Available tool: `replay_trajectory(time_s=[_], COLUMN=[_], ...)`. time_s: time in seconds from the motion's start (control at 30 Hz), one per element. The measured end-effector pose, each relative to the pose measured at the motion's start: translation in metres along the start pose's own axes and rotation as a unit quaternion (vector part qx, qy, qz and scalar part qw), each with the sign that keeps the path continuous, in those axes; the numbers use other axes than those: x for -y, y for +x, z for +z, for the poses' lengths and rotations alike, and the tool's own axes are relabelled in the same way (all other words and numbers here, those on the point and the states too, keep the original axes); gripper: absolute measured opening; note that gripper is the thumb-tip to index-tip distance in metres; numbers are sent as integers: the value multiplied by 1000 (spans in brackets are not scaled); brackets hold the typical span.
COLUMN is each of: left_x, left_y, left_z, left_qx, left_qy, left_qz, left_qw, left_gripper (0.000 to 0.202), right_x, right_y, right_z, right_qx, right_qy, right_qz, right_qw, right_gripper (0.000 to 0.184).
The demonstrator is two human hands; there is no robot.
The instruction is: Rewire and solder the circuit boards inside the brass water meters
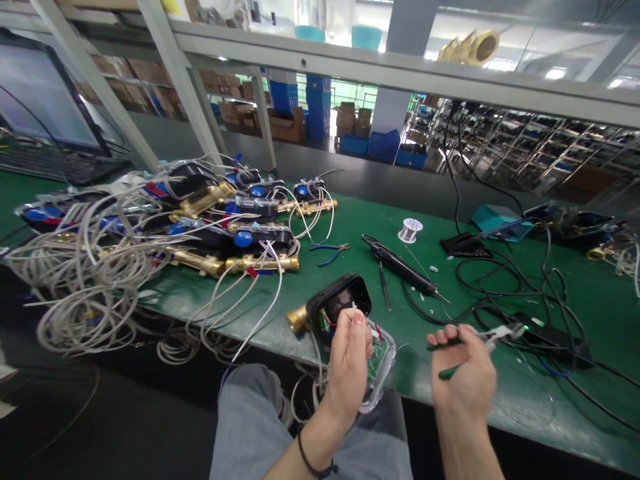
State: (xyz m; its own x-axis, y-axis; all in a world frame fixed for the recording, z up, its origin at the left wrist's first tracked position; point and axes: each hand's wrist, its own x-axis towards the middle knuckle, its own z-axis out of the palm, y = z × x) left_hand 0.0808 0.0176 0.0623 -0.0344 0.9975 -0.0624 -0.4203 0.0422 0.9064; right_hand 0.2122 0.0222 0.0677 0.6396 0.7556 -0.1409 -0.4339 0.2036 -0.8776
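- A thin wire (353,308) is pinched by the left hand (350,363) over the open black meter (327,303), which is set at the table's (450,280) near edge.
- Green-handled cutters (453,343) are gripped in the right hand (463,383), at 3 o'clock of the meter.

Left hand (350,360) partly hides circuit board (374,372); monitor (40,93) cut by edge.

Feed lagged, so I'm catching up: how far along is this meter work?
Done, it seems: a pile of closed meters with cables lies at left. In hand: the left hand pinches a wire at an open meter, its clear cover off; the right hand grips cutters. Left: this meter is not yet closed.
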Motion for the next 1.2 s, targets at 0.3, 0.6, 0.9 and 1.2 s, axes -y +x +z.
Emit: replay_trajectory(time_s=[0.3,0.6,0.9,1.2], left_x=[-1,-9,-18,-19], left_y=[8,10,15,17], left_z=[-18,-35,-47,-48], left_qx=[119,203,258,263], left_qy=[-1,44,87,72], left_qz=[-43,-95,-102,-103], left_qw=[992,974,957,957], left_gripper=[34,36,36,38], right_x=[1,6,7,3], right_y=[8,-7,-9,-15], right_z=[-30,-10,-3,5], right_qx=[211,455,514,534], right_qy=[-282,-493,-466,-440], right_qz=[37,-10,-5,11], right_qw=[935,741,720,722], right_gripper=[25,24,19,15])
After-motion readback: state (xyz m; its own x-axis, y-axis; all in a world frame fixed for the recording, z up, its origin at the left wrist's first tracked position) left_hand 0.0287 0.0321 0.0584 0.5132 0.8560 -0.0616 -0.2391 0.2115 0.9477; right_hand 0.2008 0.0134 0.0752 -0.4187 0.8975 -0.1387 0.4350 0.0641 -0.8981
